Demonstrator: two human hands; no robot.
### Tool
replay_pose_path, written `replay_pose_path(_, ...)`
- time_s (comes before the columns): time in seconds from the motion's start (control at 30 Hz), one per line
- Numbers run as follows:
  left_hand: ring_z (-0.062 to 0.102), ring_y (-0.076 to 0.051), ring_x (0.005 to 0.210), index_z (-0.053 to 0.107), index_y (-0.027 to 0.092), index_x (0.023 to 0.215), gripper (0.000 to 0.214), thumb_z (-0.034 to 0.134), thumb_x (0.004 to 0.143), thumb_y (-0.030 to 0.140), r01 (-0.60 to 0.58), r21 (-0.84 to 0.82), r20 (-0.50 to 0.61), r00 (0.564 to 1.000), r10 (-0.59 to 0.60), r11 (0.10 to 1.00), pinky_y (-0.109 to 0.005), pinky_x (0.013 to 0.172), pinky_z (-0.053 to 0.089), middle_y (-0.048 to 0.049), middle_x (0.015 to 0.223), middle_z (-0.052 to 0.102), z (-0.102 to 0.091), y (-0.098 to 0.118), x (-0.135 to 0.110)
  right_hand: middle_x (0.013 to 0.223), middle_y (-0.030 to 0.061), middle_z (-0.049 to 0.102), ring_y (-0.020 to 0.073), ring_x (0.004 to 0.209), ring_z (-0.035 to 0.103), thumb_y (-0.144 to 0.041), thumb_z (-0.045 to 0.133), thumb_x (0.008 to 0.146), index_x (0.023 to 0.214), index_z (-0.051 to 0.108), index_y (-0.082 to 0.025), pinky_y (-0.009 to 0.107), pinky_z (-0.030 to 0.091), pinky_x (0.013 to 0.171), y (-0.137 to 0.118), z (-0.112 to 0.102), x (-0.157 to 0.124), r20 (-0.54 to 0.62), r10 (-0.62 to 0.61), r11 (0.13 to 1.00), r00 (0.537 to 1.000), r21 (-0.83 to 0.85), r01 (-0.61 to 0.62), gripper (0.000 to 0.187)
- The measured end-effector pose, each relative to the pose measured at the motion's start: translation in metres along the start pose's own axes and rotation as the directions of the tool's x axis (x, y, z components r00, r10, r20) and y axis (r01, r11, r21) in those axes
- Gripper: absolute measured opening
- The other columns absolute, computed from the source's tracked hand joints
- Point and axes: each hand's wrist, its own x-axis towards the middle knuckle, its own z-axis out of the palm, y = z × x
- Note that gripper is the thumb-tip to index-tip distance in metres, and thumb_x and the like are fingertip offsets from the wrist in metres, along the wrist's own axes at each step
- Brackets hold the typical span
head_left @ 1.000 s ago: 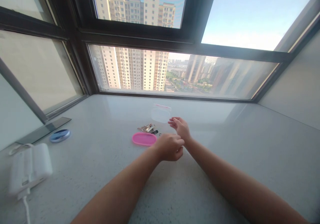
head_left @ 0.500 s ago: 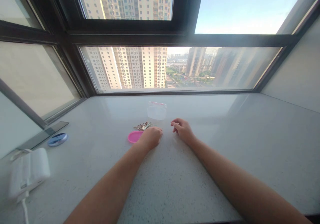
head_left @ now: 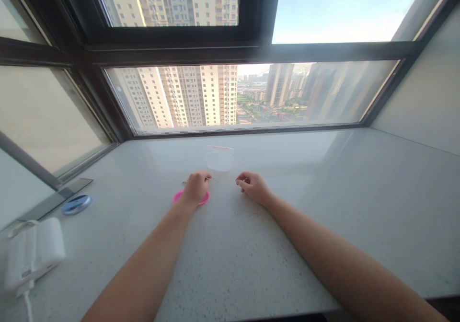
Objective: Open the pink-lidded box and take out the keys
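Observation:
My left hand [head_left: 196, 186] rests with curled fingers over a small pile of metal hair clips, which it mostly hides, and over the far edge of a pink oval lid [head_left: 204, 199]. Only a thin metal tip shows beside its fingers. My right hand [head_left: 251, 186] lies on the white stone sill a little to the right, fingers curled in loosely, nothing visible in them. A small clear plastic box [head_left: 220, 158] with a pink rim stands just beyond both hands.
At the left of the white stone sill [head_left: 323, 202] lie a blue round compact [head_left: 76, 204], a dark flat strip [head_left: 53, 198] and a white device with a cable [head_left: 32, 255]. Dark window frames close off the far side; a wall rises on the right.
My left hand has moved forward and left from beside my right wrist onto the clips and pink lid. My right hand has sunk to the sill. The view has tilted slightly.

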Motion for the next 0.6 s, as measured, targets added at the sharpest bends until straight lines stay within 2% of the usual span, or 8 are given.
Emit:
replay_pose_path(0.1, 0.062, -0.017, 0.079, 0.066, 0.016, 0.088, 0.025, 0.044, 0.077, 0.019, 0.063, -0.043, -0.122, 0.990, -0.068, 0.997, -0.025, 0.077, 0.046, -0.0051, 0.085, 0.069, -0.008, -0.011, 0.003, 0.057, -0.0011, 0.057, 0.0100, 0.047, 0.054, -0.026, 0.050, 0.072, 0.073, 0.061, -0.015, 0.019, 0.036, 0.048, 0.000, 0.001, 0.000, 0.022, -0.009, 1.000, 1.000, -0.004, 0.009, 0.016)
replay_pose_path(0.17, 0.062, -0.016, 0.076, 0.066, 0.017, 0.088, 0.025, 0.045, 0.077, 0.025, 0.155, -0.075, -0.211, 0.963, -0.168, 0.985, -0.025, 0.076, 0.046, -0.0039, 0.083, 0.069, -0.017, -0.022, 0.007, 0.055, -0.0016, 0.056, 0.0100, 0.047, 0.052, -0.025, 0.051, 0.071, 0.072, 0.062, -0.015, 0.020, 0.035, 0.048, -0.001, 0.002, 0.000, 0.030, -0.015, 1.000, 0.999, -0.024, 0.016, 0.015)
replay_pose_path(0.23, 0.061, -0.017, 0.081, 0.065, 0.018, 0.094, 0.029, 0.043, 0.078, 0.029, 0.265, -0.076, -0.256, 0.927, -0.276, 0.961, -0.026, 0.078, 0.045, -0.0038, 0.090, 0.068, -0.026, -0.036, 0.013, 0.053, -0.0018, 0.055, 0.0100, 0.048, 0.049, -0.025, 0.051, 0.071, 0.071, 0.062, -0.015, 0.020, 0.034, 0.049, -0.003, 0.003, 0.000, 0.036, -0.027, 0.998, 0.999, -0.047, 0.029, 0.015)
replay_pose_path(0.3, 0.061, -0.017, 0.083, 0.059, 0.018, 0.107, 0.036, 0.042, 0.079, 0.032, 0.360, -0.028, -0.176, 0.917, -0.359, 0.932, -0.026, 0.076, 0.046, -0.0049, 0.094, 0.067, -0.032, -0.053, 0.021, 0.053, -0.0017, 0.055, 0.0098, 0.049, 0.047, -0.024, 0.051, 0.071, 0.071, 0.063, -0.015, 0.020, 0.033, 0.050, -0.004, 0.005, 0.001, 0.046, -0.039, 0.996, 0.998, -0.073, 0.042, 0.015)
replay_pose_path(0.37, 0.061, -0.019, 0.087, 0.059, 0.014, 0.107, 0.038, 0.046, 0.076, 0.031, 0.367, 0.002, -0.139, 0.921, -0.363, 0.930, -0.027, 0.080, 0.045, -0.0080, 0.101, 0.065, -0.032, -0.070, 0.032, 0.055, -0.0013, 0.056, 0.0096, 0.050, 0.045, -0.024, 0.051, 0.070, 0.070, 0.063, -0.015, 0.021, 0.032, 0.051, -0.005, 0.006, 0.002, 0.055, -0.048, 0.993, 0.997, -0.107, 0.054, 0.015)
replay_pose_path(0.47, 0.053, -0.021, 0.104, 0.061, 0.012, 0.102, 0.034, 0.045, 0.074, 0.023, 0.333, 0.052, -0.090, 0.940, -0.328, 0.941, -0.027, 0.091, 0.039, -0.0094, 0.114, 0.060, -0.027, -0.091, 0.048, 0.058, -0.0010, 0.056, 0.0093, 0.051, 0.044, -0.023, 0.052, 0.069, 0.071, 0.064, -0.015, 0.020, 0.031, 0.051, -0.005, 0.006, 0.003, 0.068, -0.054, 0.988, 0.996, -0.144, 0.063, 0.014)
replay_pose_path(0.6, 0.050, -0.019, 0.111, 0.062, 0.014, 0.100, 0.034, 0.042, 0.073, 0.018, 0.258, 0.098, 0.000, 0.966, -0.259, 0.961, -0.024, 0.095, 0.035, -0.0062, 0.119, 0.057, -0.018, -0.107, 0.067, 0.058, -0.0009, 0.056, 0.0091, 0.051, 0.044, -0.022, 0.052, 0.070, 0.072, 0.064, -0.016, 0.020, 0.031, 0.050, -0.005, 0.006, 0.003, 0.081, -0.040, 0.986, 0.996, -0.155, 0.052, 0.013)
